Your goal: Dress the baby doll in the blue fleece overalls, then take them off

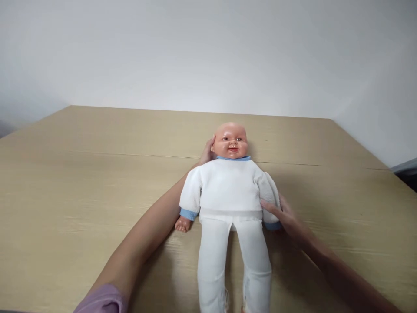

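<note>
A baby doll [230,191] in a white top with blue cuffs and white trousers lies on its back on the wooden table [81,182], head away from me. My left hand [207,152] reaches up beside the doll's head; its fingers cup the side and back of the head and are mostly hidden behind it. My right hand [283,213] rests against the doll's sleeve at the cuff, with its fingers wrapped on the arm near the waist.
The light wooden table runs to a pale wall at the back. A seam crosses the tabletop [97,153] behind the doll's shoulders. A dark object [407,171] shows past the table's right edge.
</note>
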A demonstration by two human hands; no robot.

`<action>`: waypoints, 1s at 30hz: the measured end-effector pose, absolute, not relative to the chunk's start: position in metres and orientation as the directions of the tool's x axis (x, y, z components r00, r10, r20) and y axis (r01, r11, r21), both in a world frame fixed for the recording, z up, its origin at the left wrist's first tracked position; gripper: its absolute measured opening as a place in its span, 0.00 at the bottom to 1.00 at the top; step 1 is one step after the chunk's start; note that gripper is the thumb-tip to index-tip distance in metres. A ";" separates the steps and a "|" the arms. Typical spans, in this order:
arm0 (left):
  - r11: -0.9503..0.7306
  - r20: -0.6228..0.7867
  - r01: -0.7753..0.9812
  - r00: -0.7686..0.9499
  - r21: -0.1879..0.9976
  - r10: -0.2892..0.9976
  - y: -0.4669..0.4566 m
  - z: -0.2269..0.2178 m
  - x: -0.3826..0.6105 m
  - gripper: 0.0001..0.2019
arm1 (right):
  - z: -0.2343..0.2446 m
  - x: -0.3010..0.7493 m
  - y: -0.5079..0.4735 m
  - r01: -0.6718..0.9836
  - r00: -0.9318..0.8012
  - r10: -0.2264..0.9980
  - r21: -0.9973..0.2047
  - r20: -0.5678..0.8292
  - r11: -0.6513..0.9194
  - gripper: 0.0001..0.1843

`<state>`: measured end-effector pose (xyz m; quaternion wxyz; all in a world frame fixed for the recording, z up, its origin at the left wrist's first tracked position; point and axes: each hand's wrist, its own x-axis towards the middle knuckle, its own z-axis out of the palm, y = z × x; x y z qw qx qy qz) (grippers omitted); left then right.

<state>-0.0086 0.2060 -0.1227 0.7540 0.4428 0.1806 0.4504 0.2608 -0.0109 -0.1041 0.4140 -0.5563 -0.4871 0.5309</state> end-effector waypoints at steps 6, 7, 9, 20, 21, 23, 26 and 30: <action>0.288 0.070 -0.479 0.600 0.829 0.797 0.241 -0.142 -0.011 0.52 | -0.114 0.262 -0.021 0.358 0.015 0.994 -0.928 -0.104 -0.102 0.46; 0.275 0.080 -0.481 0.596 0.833 0.799 0.244 -0.143 -0.012 0.51 | -0.115 0.262 -0.023 0.374 0.015 0.995 -0.922 -0.102 -0.100 0.45; 0.244 0.108 -0.484 0.590 0.840 0.800 0.248 -0.141 -0.016 0.47 | -0.115 0.263 -0.025 0.403 0.020 0.994 -0.909 -0.110 -0.109 0.44; 0.257 0.080 -0.397 0.660 0.881 0.747 0.259 -0.128 -0.039 0.39 | -0.114 0.264 -0.024 0.495 0.086 0.996 -0.868 0.004 -0.039 0.48; 0.255 0.076 -0.392 0.659 0.884 0.748 0.259 -0.127 -0.039 0.38 | -0.114 0.264 -0.023 0.482 0.096 0.995 -0.875 -0.012 -0.057 0.47; 0.251 0.071 -0.383 0.657 0.889 0.751 0.260 -0.126 -0.039 0.38 | -0.113 0.264 -0.021 0.459 0.115 0.993 -0.884 -0.039 -0.088 0.47; 0.247 0.076 -0.377 0.667 0.893 0.741 0.259 -0.123 -0.038 0.37 | -0.112 0.263 -0.019 0.438 0.134 0.990 -0.894 -0.039 -0.095 0.49; 0.238 0.049 -0.344 0.654 0.908 0.755 0.261 -0.123 -0.039 0.38 | -0.115 0.263 -0.016 0.363 0.129 0.991 -0.927 -0.047 -0.091 0.52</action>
